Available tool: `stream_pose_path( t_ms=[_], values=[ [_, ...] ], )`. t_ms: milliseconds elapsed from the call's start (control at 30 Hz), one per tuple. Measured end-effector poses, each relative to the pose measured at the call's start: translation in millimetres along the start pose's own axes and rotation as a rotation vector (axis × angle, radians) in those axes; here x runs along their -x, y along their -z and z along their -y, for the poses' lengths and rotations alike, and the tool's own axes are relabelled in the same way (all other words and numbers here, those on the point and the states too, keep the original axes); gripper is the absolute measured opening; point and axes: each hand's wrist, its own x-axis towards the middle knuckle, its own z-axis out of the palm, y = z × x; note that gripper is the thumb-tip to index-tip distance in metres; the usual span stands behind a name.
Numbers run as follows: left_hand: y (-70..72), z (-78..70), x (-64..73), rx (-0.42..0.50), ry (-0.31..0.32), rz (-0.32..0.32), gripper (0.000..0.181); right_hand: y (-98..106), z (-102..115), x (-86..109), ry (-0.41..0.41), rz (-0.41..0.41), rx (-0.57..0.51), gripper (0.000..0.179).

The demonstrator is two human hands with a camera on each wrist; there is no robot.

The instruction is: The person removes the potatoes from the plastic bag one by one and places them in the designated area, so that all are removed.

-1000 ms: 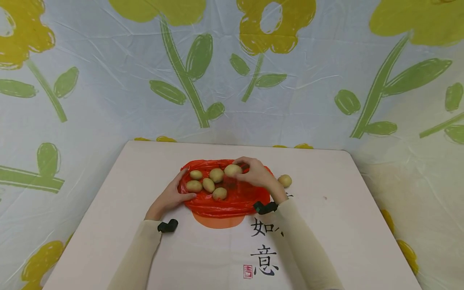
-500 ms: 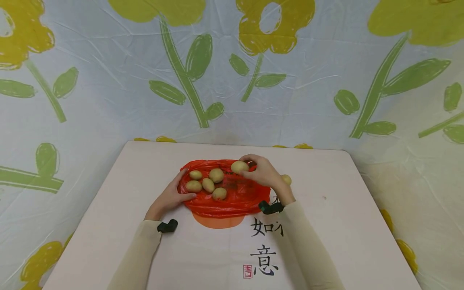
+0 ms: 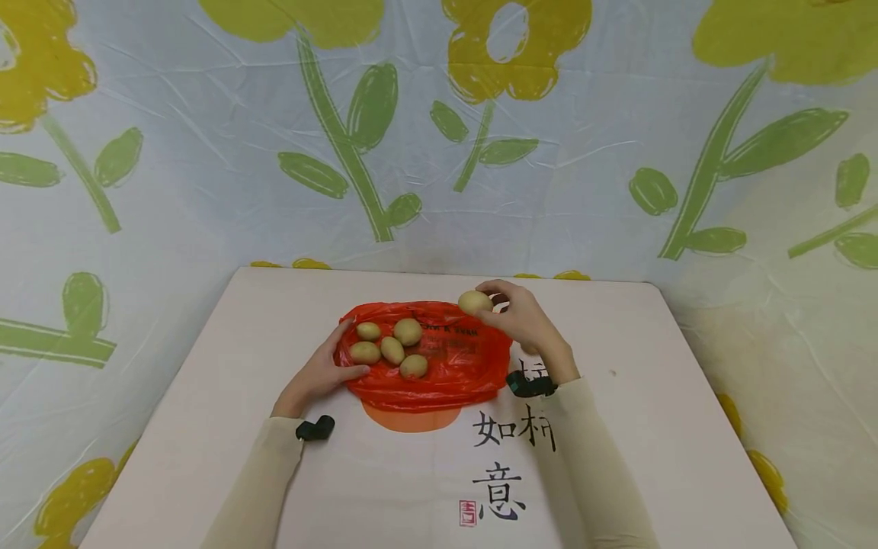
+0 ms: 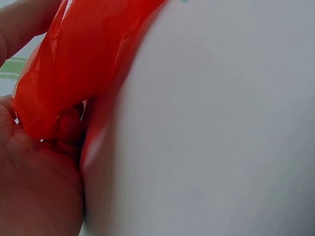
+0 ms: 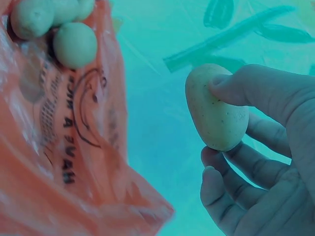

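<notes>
My right hand [image 3: 524, 314] pinches a pale oval potato [image 5: 214, 108] between thumb and fingers, up over the far right edge of a red plastic bag [image 3: 473, 374]. Several more potatoes lie grouped on the left part of the bag, one of them a round potato [image 3: 414, 366] near its front. At the bag's left side, my left hand [image 3: 321, 371] grips its edge. The left wrist view shows red plastic [image 4: 83, 54] bunched between the thumb and the curled fingers. Dark printed lettering shows on the bag in the right wrist view.
The bag lies on a pale table [image 3: 658, 427] with black brush characters [image 3: 501, 492] and an orange round shape [image 3: 411, 421] at its front. Behind the table hangs a flower-print cloth [image 3: 549, 206]. My right wrist largely covers a potato lying on the table.
My right hand has lifted the potato from the bag's right part and carried it right and away from me, past the bag's far edge. The left hand has stayed in place.
</notes>
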Motion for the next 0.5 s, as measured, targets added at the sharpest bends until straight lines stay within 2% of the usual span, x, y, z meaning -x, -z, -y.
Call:
stream_pose_path(
  t_ms=[200, 500],
  values=[
    [-0.5, 0.9, 0.3, -0.017, -0.022, -0.005, 0.107, 15.3, -6.6, 2.2, 0.007, -0.046, 0.043, 0.044],
    [-1.6, -2.6, 1.4, -0.021, -0.005, -0.008, 0.104, 29.9, -21.8, 11.7, -0.034, -0.073, 0.048, 0.042]
  ],
)
